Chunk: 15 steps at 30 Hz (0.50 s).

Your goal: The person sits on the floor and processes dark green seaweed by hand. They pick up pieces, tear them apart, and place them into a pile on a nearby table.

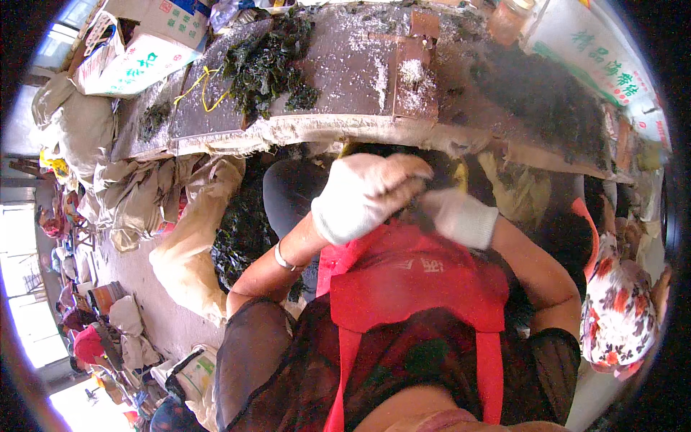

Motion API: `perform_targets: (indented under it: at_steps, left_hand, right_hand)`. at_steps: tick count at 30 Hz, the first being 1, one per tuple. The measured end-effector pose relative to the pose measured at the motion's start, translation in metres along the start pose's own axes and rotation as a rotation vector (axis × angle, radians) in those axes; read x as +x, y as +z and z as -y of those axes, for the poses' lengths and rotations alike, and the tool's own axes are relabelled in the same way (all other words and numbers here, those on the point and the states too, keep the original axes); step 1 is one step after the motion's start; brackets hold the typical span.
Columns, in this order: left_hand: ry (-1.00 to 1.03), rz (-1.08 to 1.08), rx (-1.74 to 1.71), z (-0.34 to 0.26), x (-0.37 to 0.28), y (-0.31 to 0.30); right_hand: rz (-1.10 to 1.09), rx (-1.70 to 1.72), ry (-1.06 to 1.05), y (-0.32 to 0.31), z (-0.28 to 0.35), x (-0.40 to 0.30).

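My left hand [370, 191], in a white knit glove, is curled in front of my red apron [415, 286], just below the table's near edge. Close beside it is my right hand [461, 216], also gloved and blurred. The fingers of both hands meet over a small dark patch; whether they grip anything there is too blurred to tell. Beyond them stands a worn brown table [345, 70] with a frayed pale edge. Dark green seaweed, likely kelp [270, 65], lies heaped on it, near white salt-like grains [413, 75]. More dark seaweed [237, 254] hangs or lies to the left of my knee.
A yellow string [205, 92] lies on the table's left part. A printed carton [146, 48] stands at the back left; a jar [510, 24] and a printed white package [594, 59] are back right. Pale sacks [197, 248] flank my left. Someone in floral clothing [621, 318] is at right.
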<state>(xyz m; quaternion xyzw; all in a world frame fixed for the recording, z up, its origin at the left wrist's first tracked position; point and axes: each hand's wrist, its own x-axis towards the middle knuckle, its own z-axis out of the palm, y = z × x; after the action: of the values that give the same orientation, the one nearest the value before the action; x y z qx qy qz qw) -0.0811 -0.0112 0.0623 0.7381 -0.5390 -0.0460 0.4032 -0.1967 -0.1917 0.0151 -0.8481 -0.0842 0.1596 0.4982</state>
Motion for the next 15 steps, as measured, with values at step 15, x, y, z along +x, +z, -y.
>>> perform_targets:
  at_steps: [15]
  left_hand:
    - [-0.784,0.168,-1.741,-0.001,-0.029,0.049]
  right_hand:
    - [-0.773,-0.715,-0.385,-0.019,0.07,0.017]
